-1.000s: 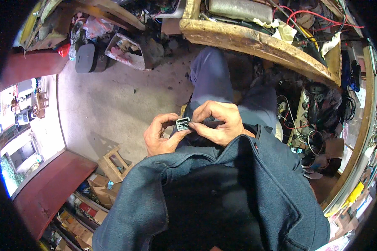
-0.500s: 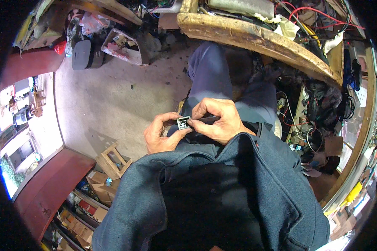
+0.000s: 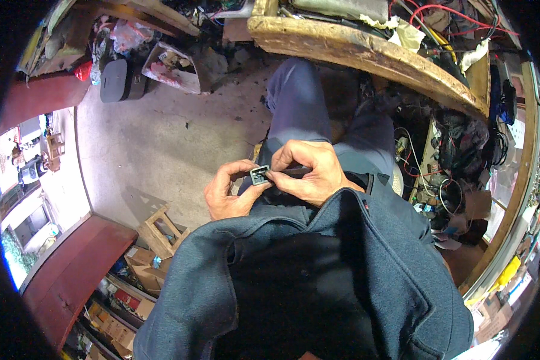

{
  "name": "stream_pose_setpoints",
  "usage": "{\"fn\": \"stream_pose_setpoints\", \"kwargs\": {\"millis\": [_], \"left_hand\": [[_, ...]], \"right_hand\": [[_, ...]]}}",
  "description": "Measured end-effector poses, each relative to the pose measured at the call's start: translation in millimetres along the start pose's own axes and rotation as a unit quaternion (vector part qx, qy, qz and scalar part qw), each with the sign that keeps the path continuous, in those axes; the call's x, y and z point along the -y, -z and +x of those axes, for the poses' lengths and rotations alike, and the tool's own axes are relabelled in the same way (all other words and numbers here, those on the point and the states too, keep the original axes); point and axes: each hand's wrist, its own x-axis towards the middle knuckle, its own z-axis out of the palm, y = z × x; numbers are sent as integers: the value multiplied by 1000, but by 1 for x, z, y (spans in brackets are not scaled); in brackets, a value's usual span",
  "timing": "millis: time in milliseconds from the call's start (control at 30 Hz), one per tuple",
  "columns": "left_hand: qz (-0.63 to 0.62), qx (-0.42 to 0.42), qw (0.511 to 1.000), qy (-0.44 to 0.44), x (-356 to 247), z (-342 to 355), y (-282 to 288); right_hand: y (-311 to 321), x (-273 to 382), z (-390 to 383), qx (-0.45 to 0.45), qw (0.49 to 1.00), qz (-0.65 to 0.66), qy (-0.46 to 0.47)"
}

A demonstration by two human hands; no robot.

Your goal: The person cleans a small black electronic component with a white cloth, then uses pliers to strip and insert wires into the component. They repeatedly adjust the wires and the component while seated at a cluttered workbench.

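Note:
A small square grey part with a dark, hollow-looking inside [image 3: 258, 176] is held over my lap; its exact kind is too small to make out. My left hand [image 3: 229, 191] pinches it between thumb and forefinger from the left. From the other side, the thumb and forefinger of my right hand [image 3: 309, 171] are pressed together at the part's right edge. Whether a tiny piece lies between those right fingertips is hidden.
A worn wooden workbench [image 3: 366, 51] with cables and paper on it crosses ahead of my knees. On the floor stand a dark bin [image 3: 115, 81], an open carton [image 3: 192, 78] and a small wooden stool [image 3: 162, 231]. Tangled cables and scraps [image 3: 450, 150] crowd the right side.
The grey part is tilted slightly differently and sits a little further left in the view. Both hands keep nearly the same grip.

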Motion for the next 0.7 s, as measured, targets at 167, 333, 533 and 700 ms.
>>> {"fn": "stream_pose_setpoints", "kwargs": {"millis": [167, 333, 533, 700], "left_hand": [[-14, -8, 1000, 9, 1, 0, 0], [-10, -3, 1000, 4, 3, -1, 0], [-15, -7, 1000, 19, 3, -1, 0], [-9, -9, 1000, 28, 1, -1, 0]], "right_hand": [[-2, -3, -1, -7, 1000, 2, 2], [-1, -4, -1, -1, 1000, -9, -1], [-2, -5, -1, -3, 1000, -10, -2], [-1, -5, 0, -5, 999, -28, 16]]}}
